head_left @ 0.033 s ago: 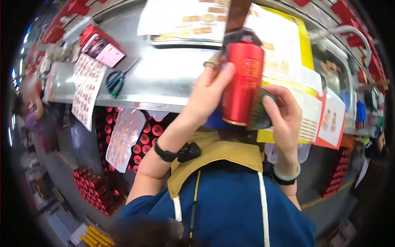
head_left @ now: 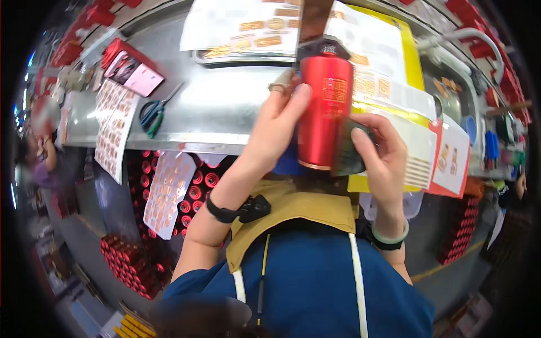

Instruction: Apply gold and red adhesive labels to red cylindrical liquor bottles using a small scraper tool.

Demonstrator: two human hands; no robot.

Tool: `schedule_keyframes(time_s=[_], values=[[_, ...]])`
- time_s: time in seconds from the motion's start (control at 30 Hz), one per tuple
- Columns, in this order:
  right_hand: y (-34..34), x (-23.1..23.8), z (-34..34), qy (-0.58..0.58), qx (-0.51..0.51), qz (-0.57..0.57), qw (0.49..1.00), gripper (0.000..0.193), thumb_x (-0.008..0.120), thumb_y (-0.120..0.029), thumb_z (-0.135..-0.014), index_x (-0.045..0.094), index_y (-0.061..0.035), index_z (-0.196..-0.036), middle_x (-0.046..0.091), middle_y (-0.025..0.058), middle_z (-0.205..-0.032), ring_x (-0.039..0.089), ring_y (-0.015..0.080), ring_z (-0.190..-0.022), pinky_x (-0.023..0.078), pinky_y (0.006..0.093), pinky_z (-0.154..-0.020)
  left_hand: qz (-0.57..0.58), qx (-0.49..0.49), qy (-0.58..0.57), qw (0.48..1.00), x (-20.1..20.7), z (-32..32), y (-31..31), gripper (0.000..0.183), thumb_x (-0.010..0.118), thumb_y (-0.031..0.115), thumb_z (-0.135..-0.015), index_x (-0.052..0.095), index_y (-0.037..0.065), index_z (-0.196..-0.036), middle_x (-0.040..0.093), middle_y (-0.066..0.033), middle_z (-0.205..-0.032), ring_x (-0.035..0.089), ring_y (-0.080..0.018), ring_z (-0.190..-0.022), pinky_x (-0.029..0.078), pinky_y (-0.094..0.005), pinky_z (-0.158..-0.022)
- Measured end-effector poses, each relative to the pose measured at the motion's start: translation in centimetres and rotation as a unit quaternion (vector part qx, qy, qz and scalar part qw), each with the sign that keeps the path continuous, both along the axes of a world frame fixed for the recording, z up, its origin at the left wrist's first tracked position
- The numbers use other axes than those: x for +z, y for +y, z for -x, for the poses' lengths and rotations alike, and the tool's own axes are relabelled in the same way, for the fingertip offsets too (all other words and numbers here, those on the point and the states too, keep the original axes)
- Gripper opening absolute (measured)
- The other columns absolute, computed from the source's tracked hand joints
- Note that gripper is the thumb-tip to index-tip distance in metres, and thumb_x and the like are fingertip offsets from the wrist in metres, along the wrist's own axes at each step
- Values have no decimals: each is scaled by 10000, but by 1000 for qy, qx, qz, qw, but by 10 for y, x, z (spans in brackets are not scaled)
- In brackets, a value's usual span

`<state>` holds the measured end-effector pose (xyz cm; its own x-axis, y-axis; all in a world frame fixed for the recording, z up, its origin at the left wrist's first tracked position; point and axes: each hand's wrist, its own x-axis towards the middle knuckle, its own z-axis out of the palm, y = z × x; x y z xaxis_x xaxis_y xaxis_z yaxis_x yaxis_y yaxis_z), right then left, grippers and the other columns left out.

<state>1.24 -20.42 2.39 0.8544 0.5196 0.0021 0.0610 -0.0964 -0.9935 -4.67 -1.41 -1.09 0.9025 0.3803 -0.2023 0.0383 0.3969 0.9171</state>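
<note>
A glossy red bottle with gold markings stands nearly upright in the picture, its dark neck pointing away from me, over the table's front edge. My left hand is closed around its left side, thumb along the front, the other fingers partly hidden behind it. My right hand pinches a thin, dark green flat piece, like a scraper. One edge of that piece lies against the lower right side of the bottle; motion smears it a little.
On the metal table are sheets of gold stickers, scissors, a phone and a yellow-edged board. A brown upright post stands beyond the bottle. Red bottles are stacked below. Another person is at far left.
The whole view has shifted slightly, so table, bottle and hands appear a little further left. Both hands keep their holds, and the green piece stays against the bottle.
</note>
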Motion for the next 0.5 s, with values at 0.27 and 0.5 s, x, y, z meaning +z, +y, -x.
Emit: schedule_keyframes(time_s=[0.27,0.5], values=[[6,1,5,26,5,-27,999,230,660,13,-965,679,39,-1193,697,62,-1075,630,94,-975,505,248,-866,-16,-17,14,1000,6,1,3,615,487,308,-1116,281,-22,-1593,500,-134,-1524,531,-191,-1354,421,-362,-1120],[6,-6,7,12,1,-22,1000,214,695,-20,-943,706,18,-1153,705,50,-1017,629,74,-858,510,233,-764,-13,-19,11,1000,5,2,1,603,492,318,-1115,304,-14,-1581,521,-129,-1504,539,-191,-1348,424,-360,-1122]])
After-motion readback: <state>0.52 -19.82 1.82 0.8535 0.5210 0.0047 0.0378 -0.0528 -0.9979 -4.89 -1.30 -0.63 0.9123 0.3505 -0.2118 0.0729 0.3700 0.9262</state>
